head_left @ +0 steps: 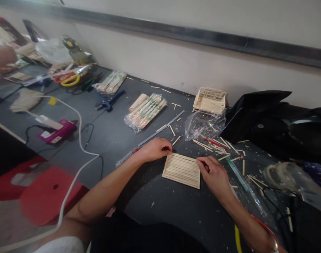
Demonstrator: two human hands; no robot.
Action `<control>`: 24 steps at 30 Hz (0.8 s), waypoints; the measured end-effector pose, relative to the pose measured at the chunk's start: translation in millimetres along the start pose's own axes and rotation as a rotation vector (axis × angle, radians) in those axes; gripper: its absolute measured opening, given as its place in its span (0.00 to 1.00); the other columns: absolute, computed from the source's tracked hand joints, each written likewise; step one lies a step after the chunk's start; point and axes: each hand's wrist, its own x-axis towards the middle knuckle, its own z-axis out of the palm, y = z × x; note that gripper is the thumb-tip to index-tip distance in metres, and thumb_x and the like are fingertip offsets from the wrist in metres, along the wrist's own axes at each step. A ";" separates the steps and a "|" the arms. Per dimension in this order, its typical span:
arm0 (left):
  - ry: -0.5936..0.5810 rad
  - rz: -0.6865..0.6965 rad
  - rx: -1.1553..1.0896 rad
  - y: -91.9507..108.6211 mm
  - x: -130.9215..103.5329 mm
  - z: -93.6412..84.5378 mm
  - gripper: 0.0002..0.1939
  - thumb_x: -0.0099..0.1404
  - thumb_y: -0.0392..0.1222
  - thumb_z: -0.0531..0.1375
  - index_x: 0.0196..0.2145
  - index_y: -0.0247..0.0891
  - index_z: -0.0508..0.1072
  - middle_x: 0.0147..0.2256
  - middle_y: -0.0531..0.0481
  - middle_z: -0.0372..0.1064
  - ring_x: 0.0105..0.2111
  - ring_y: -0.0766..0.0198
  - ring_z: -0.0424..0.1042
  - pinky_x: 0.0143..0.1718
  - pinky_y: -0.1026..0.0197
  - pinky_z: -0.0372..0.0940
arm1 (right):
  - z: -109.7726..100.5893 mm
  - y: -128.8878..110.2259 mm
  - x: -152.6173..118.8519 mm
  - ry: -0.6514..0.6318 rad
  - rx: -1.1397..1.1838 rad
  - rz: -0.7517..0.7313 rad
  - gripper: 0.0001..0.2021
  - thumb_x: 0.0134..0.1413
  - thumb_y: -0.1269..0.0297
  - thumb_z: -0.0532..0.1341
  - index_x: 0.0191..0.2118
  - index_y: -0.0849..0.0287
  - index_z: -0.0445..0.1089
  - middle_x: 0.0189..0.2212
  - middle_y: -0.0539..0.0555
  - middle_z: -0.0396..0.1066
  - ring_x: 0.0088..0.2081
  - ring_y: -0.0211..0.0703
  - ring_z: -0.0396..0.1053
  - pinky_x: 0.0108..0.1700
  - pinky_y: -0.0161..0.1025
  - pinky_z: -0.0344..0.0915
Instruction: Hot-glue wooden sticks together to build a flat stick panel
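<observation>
A small rectangular panel of pale wooden sticks [181, 171], set side by side in a frame, lies on the dark table in front of me. At its far left corner, my left hand [157, 149] pinches the edge between thumb and fingers. My right hand [214, 174] grips the far right corner the same way, its fingers curled. Between the two hands, a thin stick [184, 157] runs along the panel's far edge, with a dark gap below it. The fingertips partly hide both corners.
Loose sticks [202, 145] and scraps litter the right side. A small wooden model [210, 101] stands by the wall beside a black bag [260, 123]. Bagged sticks [147, 111], a purple power strip [58, 131], a white cable [79, 126] and scissors [70, 80] lie leftward. Another person's hand [2, 59] shows far left.
</observation>
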 end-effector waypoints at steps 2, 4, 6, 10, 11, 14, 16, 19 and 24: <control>-0.009 -0.021 0.003 1.7 1.0 0.0 0.06 0.59 0.32 0.58 0.30 0.37 0.75 0.31 0.53 0.73 0.32 0.66 0.70 0.35 0.67 0.60 | 0.1 -0.2 -0.2 0.000 -0.001 0.002 0.19 0.67 0.54 0.49 0.34 0.55 0.74 0.27 0.52 0.72 0.28 0.41 0.68 0.31 0.37 0.63; -0.020 -0.045 0.000 3.6 2.0 -0.6 0.06 0.59 0.33 0.58 0.29 0.37 0.75 0.30 0.53 0.73 0.31 0.66 0.70 0.35 0.67 0.60 | 0.0 -0.9 -0.2 -0.001 0.000 0.004 0.20 0.67 0.54 0.49 0.34 0.55 0.74 0.27 0.52 0.72 0.28 0.42 0.69 0.31 0.37 0.63; -0.032 -0.074 0.000 5.8 2.9 -1.2 0.07 0.58 0.32 0.57 0.29 0.37 0.75 0.30 0.52 0.73 0.31 0.66 0.70 0.34 0.66 0.60 | 0.0 -1.6 0.0 -0.002 0.002 0.006 0.20 0.67 0.53 0.48 0.34 0.55 0.73 0.27 0.53 0.72 0.28 0.42 0.69 0.32 0.37 0.63; -0.032 -0.108 0.000 9.8 1.9 -1.7 0.07 0.58 0.32 0.57 0.29 0.37 0.76 0.31 0.51 0.75 0.32 0.65 0.71 0.35 0.65 0.60 | 0.7 -1.7 0.6 0.006 -0.009 0.021 0.20 0.66 0.53 0.48 0.34 0.55 0.73 0.28 0.53 0.73 0.28 0.42 0.69 0.33 0.38 0.64; -0.025 -0.115 -0.002 10.7 0.3 -2.0 0.07 0.58 0.33 0.57 0.30 0.37 0.76 0.32 0.51 0.75 0.32 0.64 0.71 0.36 0.65 0.60 | 0.9 -1.5 0.5 0.012 -0.017 0.030 0.20 0.66 0.52 0.48 0.34 0.55 0.73 0.27 0.53 0.72 0.27 0.42 0.69 0.33 0.38 0.64; 0.023 -0.198 -0.030 12.9 -7.8 -3.1 0.09 0.62 0.39 0.57 0.37 0.37 0.76 0.33 0.49 0.76 0.33 0.63 0.73 0.35 0.64 0.61 | 1.0 -2.2 -1.5 0.034 -0.050 0.064 0.20 0.65 0.52 0.49 0.38 0.57 0.73 0.26 0.53 0.72 0.26 0.43 0.69 0.33 0.39 0.64; 0.058 -0.260 -0.024 14.3 -14.4 -3.5 0.12 0.63 0.43 0.56 0.40 0.36 0.75 0.33 0.49 0.75 0.33 0.62 0.72 0.34 0.64 0.60 | 0.6 -5.1 -4.6 0.049 -0.073 0.084 0.19 0.64 0.52 0.49 0.39 0.58 0.72 0.26 0.54 0.72 0.28 0.45 0.70 0.32 0.40 0.63; 0.053 -0.233 0.043 16.1 -21.0 -1.6 0.11 0.61 0.45 0.59 0.38 0.37 0.74 0.33 0.49 0.73 0.31 0.62 0.70 0.33 0.63 0.59 | -0.3 -12.3 -10.0 0.044 -0.133 0.123 0.18 0.62 0.52 0.50 0.38 0.57 0.72 0.27 0.55 0.72 0.29 0.47 0.71 0.30 0.40 0.61; 0.095 -0.163 -0.005 14.5 -20.5 4.5 0.06 0.54 0.40 0.62 0.31 0.39 0.70 0.32 0.52 0.67 0.30 0.65 0.65 0.32 0.64 0.59 | -3.9 -19.2 -9.9 -0.015 -0.017 0.261 0.16 0.56 0.48 0.53 0.32 0.54 0.69 0.23 0.51 0.70 0.24 0.44 0.68 0.27 0.38 0.59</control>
